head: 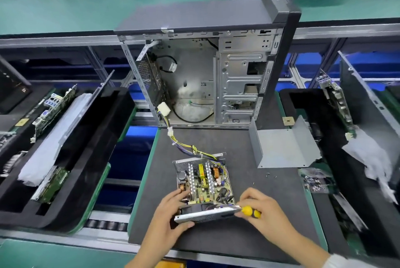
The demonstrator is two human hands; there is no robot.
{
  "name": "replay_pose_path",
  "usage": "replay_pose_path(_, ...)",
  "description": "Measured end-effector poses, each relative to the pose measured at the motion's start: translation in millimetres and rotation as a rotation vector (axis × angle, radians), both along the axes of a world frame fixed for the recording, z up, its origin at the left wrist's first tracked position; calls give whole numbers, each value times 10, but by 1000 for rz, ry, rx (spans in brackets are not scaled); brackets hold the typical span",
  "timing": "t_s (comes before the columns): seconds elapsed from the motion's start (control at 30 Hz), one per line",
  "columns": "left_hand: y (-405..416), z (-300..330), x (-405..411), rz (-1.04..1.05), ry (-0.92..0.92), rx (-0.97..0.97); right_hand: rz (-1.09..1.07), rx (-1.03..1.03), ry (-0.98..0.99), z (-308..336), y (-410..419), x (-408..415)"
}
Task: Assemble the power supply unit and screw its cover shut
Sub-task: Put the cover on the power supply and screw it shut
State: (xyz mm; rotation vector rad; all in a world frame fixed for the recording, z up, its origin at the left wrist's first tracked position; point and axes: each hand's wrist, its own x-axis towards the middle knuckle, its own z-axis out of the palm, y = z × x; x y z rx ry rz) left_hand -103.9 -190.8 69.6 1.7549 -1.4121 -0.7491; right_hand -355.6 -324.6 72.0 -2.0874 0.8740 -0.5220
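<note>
Both hands work at 6 o'clock on the dark surface: left hand grips the open power supply unit by its near edge, right hand pinches a yellow-handled screwdriver against it, its cover lying apart at 2 o'clock, an empty computer case standing at 12 o'clock.

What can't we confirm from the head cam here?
- Screwdriver tip and any screw: hidden behind the power supply unit near wall and right hand.
- Fan side of the unit: covered by left hand, seen edge-on.
- Loose screws on the mat: too small to count.
- Cover inside face: turned away.
</note>
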Motion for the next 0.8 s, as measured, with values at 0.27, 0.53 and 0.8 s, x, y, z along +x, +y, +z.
replay_pose_path(0.27, -592, 520, 208, 262, -64, -43, -246, 7, 220, -211, -157, -86)
replay_pose_path(0.53, -1282, 683, 177, 207, -387, 322, -259, -39, 350, -247, -183, -33)
replay_pose_path(0.8, -1486, 712, -164, 135, 114, 108, -463, -111, 262, -216, -496, -511)
